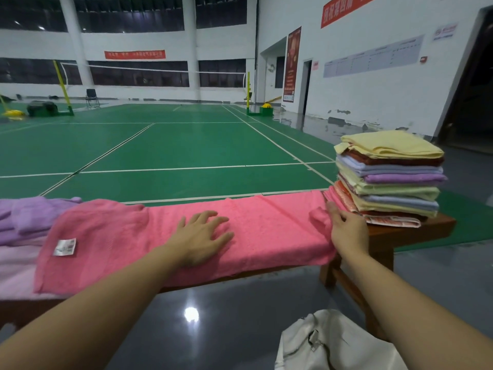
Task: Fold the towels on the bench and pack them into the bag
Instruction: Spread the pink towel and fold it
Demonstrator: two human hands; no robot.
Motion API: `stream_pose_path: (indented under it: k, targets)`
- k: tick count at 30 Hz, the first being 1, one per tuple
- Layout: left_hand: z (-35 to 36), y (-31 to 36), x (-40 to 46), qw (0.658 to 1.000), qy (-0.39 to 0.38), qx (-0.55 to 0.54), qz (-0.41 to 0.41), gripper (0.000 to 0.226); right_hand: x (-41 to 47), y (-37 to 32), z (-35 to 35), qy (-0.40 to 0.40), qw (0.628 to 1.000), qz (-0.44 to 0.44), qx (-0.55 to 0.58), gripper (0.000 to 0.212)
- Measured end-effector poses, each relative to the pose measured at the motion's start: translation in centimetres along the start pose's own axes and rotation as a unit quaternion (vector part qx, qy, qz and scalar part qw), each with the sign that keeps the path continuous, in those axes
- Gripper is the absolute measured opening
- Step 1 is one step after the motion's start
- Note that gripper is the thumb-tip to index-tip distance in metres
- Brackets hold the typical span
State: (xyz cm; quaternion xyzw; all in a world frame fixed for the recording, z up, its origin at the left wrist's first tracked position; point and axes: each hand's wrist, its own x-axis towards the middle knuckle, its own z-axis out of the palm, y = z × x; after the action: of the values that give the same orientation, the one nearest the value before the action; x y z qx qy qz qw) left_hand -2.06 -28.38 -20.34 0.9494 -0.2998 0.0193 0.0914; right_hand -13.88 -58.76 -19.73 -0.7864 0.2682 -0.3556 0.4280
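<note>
A pink towel [269,228] lies spread lengthwise along the wooden bench [405,233], with a white label near its left end. My left hand [202,236] rests flat on the towel's middle, fingers spread. My right hand [346,231] pinches the towel's right end beside a stack of folded towels [389,180] in yellow, purple, blue and red. A white bag [333,343] sits on the floor under my right forearm.
Purple towels [32,217] lie bunched at the bench's left end, over a pale pink one [16,271]. Beyond the bench stretches a green badminton court [165,148] with a net. Grey glossy floor lies on my side of the bench.
</note>
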Motion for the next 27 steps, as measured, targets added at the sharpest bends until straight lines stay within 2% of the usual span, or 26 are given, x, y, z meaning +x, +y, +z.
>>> stream_pose_path:
  k: [3, 6, 9, 11, 13, 15, 19, 22, 24, 27]
  targets:
    - [0.3, 2.2, 2.0, 0.999, 0.012, -0.031, 0.025, 0.106, 0.3, -1.1, 0.1, 0.039, 0.985, 0.084, 0.148, 0.053]
    - [1.7, 4.8, 3.1, 0.998, -0.053, -0.009, 0.024, 0.087, 1.1, -2.3, 0.8, 0.013, 0.936, 0.187, 0.297, 0.041]
    - [2.8, 6.7, 3.8, 0.996, -0.079, 0.022, 0.023, 0.081, 2.0, -3.0, 1.2, -0.027, 0.869, 0.238, 0.433, 0.033]
    - [2.9, 7.8, 4.6, 0.995, -0.090, 0.026, 0.024, 0.082, 2.6, -3.1, 1.2, -0.055, 0.833, 0.255, 0.488, 0.042]
    - [3.1, 9.1, 5.7, 0.995, -0.095, 0.032, 0.029, 0.083, 3.2, -3.2, 1.0, -0.070, 0.816, 0.262, 0.511, 0.047]
    - [3.5, 11.0, 7.2, 0.994, -0.094, 0.032, 0.038, 0.084, 3.9, -3.2, 0.8, -0.077, 0.806, 0.257, 0.527, 0.053]
    - [4.5, 15.5, 10.4, 0.993, -0.097, 0.009, 0.066, 0.085, 5.2, -3.6, 0.8, -0.100, 0.793, 0.223, 0.558, 0.089]
    - [4.8, 18.8, 11.9, 0.991, -0.091, -0.029, 0.098, 0.079, 5.7, -3.9, 1.3, -0.094, 0.787, 0.198, 0.577, 0.085]
    - [4.4, 19.8, 12.5, 0.985, -0.068, -0.101, 0.120, 0.069, 5.8, -3.7, 1.8, -0.077, 0.784, 0.183, 0.588, 0.084]
    - [3.4, 17.7, 12.7, 0.952, 0.016, -0.277, 0.130, 0.039, 5.9, -3.9, 2.6, -0.070, 0.798, 0.165, 0.576, 0.087]
